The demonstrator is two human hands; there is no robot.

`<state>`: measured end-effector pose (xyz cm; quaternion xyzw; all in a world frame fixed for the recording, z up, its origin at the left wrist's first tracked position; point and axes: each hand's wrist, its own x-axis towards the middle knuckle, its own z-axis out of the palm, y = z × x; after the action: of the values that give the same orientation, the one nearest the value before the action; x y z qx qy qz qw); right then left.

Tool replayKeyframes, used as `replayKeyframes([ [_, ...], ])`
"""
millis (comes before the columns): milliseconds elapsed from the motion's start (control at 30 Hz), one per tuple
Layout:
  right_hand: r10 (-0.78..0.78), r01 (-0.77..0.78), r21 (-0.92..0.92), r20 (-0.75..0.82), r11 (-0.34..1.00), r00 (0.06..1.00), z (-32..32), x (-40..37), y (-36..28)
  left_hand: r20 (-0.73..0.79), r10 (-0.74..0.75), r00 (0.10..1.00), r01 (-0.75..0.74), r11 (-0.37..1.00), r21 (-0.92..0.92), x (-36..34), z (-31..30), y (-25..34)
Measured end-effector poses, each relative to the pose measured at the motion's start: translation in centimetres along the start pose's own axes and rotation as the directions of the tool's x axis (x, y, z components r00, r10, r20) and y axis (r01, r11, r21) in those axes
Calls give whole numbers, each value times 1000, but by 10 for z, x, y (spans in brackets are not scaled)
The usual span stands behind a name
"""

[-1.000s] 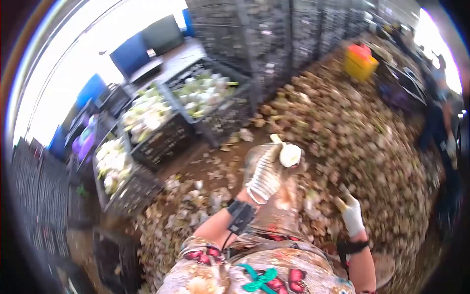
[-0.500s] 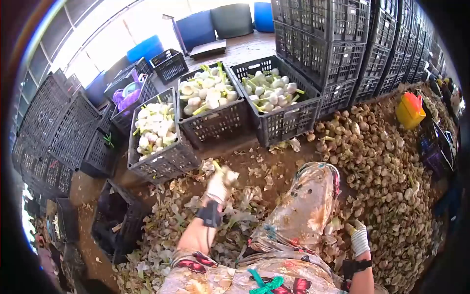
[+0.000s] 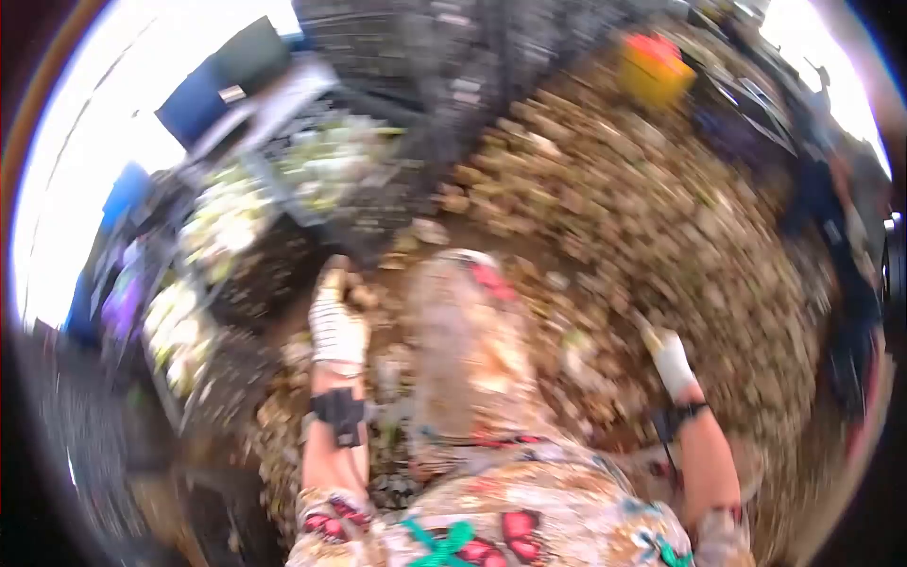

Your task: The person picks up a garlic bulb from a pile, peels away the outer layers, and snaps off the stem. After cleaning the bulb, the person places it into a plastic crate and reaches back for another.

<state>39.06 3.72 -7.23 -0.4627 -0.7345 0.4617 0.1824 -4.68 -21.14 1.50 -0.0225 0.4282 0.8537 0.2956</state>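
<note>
Motion blur smears the head view. My left hand, in a white striped glove, reaches forward beside my left knee, near a dark crate. Its fingers look stretched out and slightly apart, with no garlic bulb visible in them. To the right, my right hand, also gloved, is low at the near side of a large heap of garlic bulbs. Its fingertips point toward the heap, but blur hides whether they hold anything. Pale trimmed garlic fills crates on the left.
Stacked black crates stand behind the heap. A yellow container with a red top sits at its far edge. Loose skins and bulbs cover the floor around my patterned clothing. A person's dark-clothed leg shows at the right.
The view has swung right toward the heap. My left hand has drawn away from the crates; the garlic with a green stem seen in it earlier no longer shows. My right hand has moved forward.
</note>
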Motion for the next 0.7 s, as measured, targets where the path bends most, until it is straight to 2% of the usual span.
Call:
replayKeyframes([
  [33, 231, -239, -82, -104, 967, 967, -19, -6, 7, 64, -65, 996, 55, 988, 142, -13, 24, -14],
  [67, 137, -162, -136, -177, 977, 975, -39, -8, 39, 205, -44, 978, 4, 982, 190, -13, 43, -28],
  [100, 269, -294, -99, -214, 950, 939, -57, -18, 40, 254, -23, 967, -39, 971, 236, -22, 65, -42],
  [133, 400, -431, -35, -310, 902, 862, -70, -25, 61, 322, 35, 946, -189, 868, 460, -23, 80, -47],
  [167, 579, -616, -90, -256, 783, 774, -85, -31, 70, 403, -36, 914, -104, 942, 320, -17, 78, -42],
  [233, 789, -823, -119, -235, 556, 567, -105, -41, 102, 486, -89, 869, -64, 955, 289, -22, 98, -43],
  [300, 775, -761, -341, -127, 552, 619, -105, -67, 130, 604, -179, 776, -60, 933, 354, -26, 116, -50],
  [333, 756, -683, -478, -58, 552, 652, -93, -76, 170, 554, -170, 815, -98, 902, 421, -32, 127, -58],
  [367, 736, -579, -604, 19, 548, 676, -80, -82, 208, 586, -190, 788, -108, 894, 435, -36, 136, -67],
  [433, 744, -464, -714, 119, 524, 657, -66, -89, 152, 636, -223, 738, -134, 876, 463, -47, 152, -85],
  [467, 715, -561, -596, 33, 575, 699, -47, -94, 150, 568, -220, 793, -133, 847, 515, -61, 163, -95],
  [500, 686, -631, -460, -62, 624, 724, -32, -96, 154, 551, -240, 800, -154, 804, 574, -66, 167, -102],
  [567, 682, -513, -571, 117, 641, 722, -3, -80, 221, 567, -330, 755, -100, 796, 597, -79, 172, -114],
  [600, 638, -442, -654, 82, 614, 765, -9, -75, 201, 557, -378, 740, -85, 768, 634, -87, 177, -119],
  [700, 511, -474, -430, -34, 768, 859, -27, -57, 170, 557, -569, 605, -89, 646, 758, -100, 185, -134],
])
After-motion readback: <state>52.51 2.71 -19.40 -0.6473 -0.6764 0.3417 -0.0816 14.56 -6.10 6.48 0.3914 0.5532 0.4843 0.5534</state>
